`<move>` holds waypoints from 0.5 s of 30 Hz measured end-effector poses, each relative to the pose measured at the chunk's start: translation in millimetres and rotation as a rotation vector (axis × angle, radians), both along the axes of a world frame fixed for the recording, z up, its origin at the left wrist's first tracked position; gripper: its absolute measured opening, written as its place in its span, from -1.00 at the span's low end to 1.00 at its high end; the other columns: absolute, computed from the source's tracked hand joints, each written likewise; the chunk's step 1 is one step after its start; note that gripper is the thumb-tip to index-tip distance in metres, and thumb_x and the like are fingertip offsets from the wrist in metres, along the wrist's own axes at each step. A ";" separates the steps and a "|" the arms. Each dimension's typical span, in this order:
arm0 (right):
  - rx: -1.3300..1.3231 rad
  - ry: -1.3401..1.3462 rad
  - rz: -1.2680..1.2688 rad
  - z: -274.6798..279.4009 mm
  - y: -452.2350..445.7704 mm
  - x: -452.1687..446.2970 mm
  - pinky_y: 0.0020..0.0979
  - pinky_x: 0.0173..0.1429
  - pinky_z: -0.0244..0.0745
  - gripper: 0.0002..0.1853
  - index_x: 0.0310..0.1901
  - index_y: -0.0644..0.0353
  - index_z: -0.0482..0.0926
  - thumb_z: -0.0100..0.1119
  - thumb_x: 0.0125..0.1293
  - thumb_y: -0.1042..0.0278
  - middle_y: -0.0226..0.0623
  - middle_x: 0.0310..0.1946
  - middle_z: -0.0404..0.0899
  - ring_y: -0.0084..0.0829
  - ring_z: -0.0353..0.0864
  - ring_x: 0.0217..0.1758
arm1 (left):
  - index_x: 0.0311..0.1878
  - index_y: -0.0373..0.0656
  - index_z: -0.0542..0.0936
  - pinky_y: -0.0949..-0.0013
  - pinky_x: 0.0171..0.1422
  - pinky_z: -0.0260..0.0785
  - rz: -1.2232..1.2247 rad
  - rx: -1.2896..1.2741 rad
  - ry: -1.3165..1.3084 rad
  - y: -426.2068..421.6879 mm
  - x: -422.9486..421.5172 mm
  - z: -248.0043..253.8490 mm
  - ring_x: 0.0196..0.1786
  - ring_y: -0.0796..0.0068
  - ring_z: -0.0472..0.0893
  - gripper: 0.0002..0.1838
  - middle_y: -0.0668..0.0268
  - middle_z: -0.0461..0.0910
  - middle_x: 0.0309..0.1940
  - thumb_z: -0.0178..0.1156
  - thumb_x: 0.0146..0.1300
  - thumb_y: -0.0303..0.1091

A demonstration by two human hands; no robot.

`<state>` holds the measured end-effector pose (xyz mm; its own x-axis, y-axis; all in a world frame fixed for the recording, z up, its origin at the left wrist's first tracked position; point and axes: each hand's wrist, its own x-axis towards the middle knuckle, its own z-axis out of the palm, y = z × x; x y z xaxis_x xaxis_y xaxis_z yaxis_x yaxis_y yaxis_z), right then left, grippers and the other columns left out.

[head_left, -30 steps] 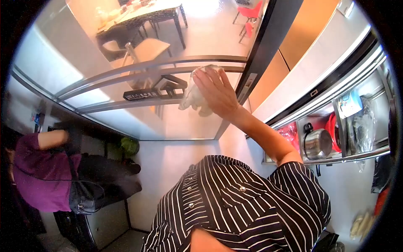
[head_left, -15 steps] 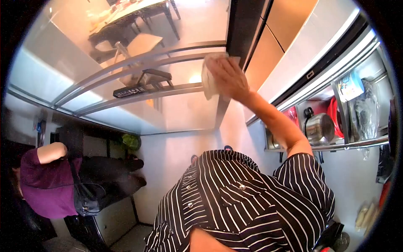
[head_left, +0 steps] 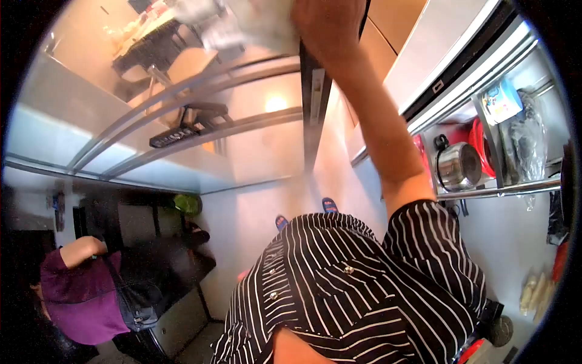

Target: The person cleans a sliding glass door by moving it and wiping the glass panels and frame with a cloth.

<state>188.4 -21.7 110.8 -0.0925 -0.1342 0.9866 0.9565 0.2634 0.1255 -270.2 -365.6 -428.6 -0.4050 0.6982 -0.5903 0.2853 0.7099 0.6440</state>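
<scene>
My right hand (head_left: 327, 27) is raised at the top of the view, its fingers partly cut off and blurred. It is closed on a pale cloth (head_left: 267, 24), which spreads to the left over the upper part of a glass door (head_left: 254, 142). Curved metal bars (head_left: 242, 76) cross the door below the cloth. The door's dark edge (head_left: 312, 103) runs down just under my hand. I cannot see my left hand; only a small pinkish patch shows beside my striped shirt.
On the right, an open rack holds a steel pot (head_left: 459, 167), a red item (head_left: 482, 145) and plastic-wrapped things (head_left: 524, 142). A person in a purple top (head_left: 88, 297) is at the left, near a green bag (head_left: 187, 204). Beyond the glass are a table and chairs (head_left: 191, 64).
My right hand has moved up from the door's bars to the top of the view, taking the cloth with it. The cloth now reaches further left, and both my feet show.
</scene>
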 end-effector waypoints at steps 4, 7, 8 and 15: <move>-0.372 0.352 0.120 -118.8 -24.5 -0.5 0.01 0.41 0.02 -0.35 0.30 0.48 0.09 0.01 0.16 0.52 0.29 0.21 0.18 0.26 0.16 0.28 | -0.31 -0.27 0.60 0.32 -0.34 0.38 0.017 0.154 0.054 43.1 -18.9 35.8 -0.42 0.43 0.53 -0.82 0.21 0.57 -0.47 0.16 0.11 -0.35; -0.385 0.364 0.174 -146.0 -56.1 -9.5 0.02 0.31 0.18 -0.32 0.29 0.47 0.13 0.13 0.17 0.38 0.19 0.10 0.31 0.17 0.28 0.19 | -0.31 -0.27 0.60 0.33 -0.34 0.38 0.070 0.321 0.136 83.5 -48.0 79.2 -0.43 0.43 0.53 -0.82 0.22 0.57 -0.47 0.16 0.11 -0.35; -0.372 0.343 0.157 -141.0 -61.0 -14.6 -0.03 0.24 0.20 -0.39 0.22 0.43 0.16 0.11 0.19 0.36 0.11 0.03 0.31 0.10 0.29 0.12 | -0.31 -0.27 0.60 0.33 -0.34 0.38 0.085 0.378 0.172 97.6 -60.9 95.3 -0.43 0.44 0.53 -0.83 0.22 0.57 -0.47 0.16 0.12 -0.35; -0.561 0.978 1.521 -11.2 -29.7 -7.3 -0.41 -0.27 0.33 -0.82 -0.23 0.12 0.38 0.01 0.32 0.20 -0.46 -0.43 0.35 -0.42 0.35 -0.39 | -0.31 -0.27 0.60 0.35 -0.36 0.39 0.202 0.786 0.417 180.7 -132.8 273.6 -0.44 0.46 0.53 -0.83 0.24 0.57 -0.48 0.17 0.13 -0.35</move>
<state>181.2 -51.4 99.5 0.3218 0.7603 0.5642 -0.4244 0.6485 -0.6319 -403.0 -184.9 -155.0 -0.6374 0.7298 0.2471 0.5214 0.1724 0.8357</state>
